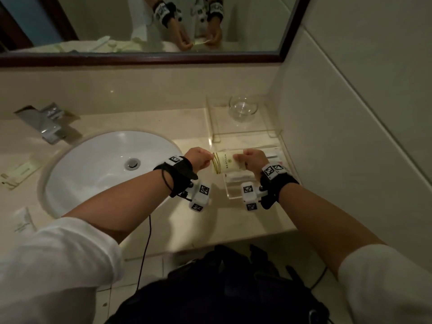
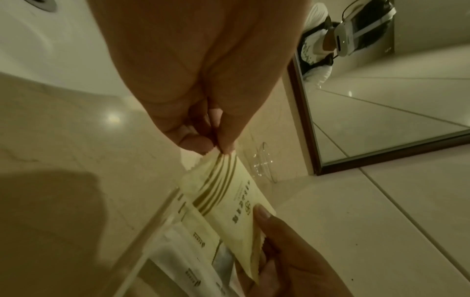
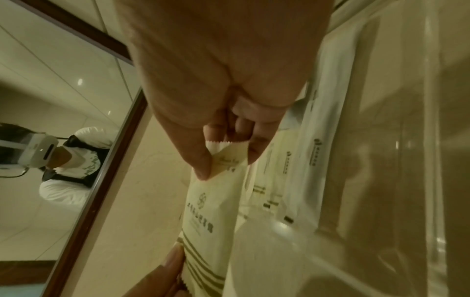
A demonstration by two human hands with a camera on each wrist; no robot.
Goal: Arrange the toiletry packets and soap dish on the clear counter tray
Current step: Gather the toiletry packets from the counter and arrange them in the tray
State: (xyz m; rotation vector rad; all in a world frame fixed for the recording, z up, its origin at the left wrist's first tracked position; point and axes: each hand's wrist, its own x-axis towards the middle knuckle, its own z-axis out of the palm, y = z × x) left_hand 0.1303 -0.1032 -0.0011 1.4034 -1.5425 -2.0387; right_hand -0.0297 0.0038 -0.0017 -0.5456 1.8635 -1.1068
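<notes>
A cream packet (image 1: 226, 163) with gold stripes and dark print hangs between both hands, just above the near part of the clear tray (image 1: 279, 139). My left hand (image 1: 201, 157) pinches its striped end (image 2: 223, 154). My right hand (image 1: 251, 159) pinches the other, serrated end (image 3: 223, 148). Under the packet, several white and cream packets (image 2: 193, 251) lie flat in the tray. The round glass soap dish (image 1: 243, 107) stands in the tray's far compartment, apart from both hands.
The white sink (image 1: 98, 167) lies left of the tray, with the chrome faucet (image 1: 48, 122) behind it. More packets (image 1: 19, 171) and a small white tube (image 1: 23, 220) lie on the counter's left side. A tiled wall (image 1: 350, 113) borders the tray on the right.
</notes>
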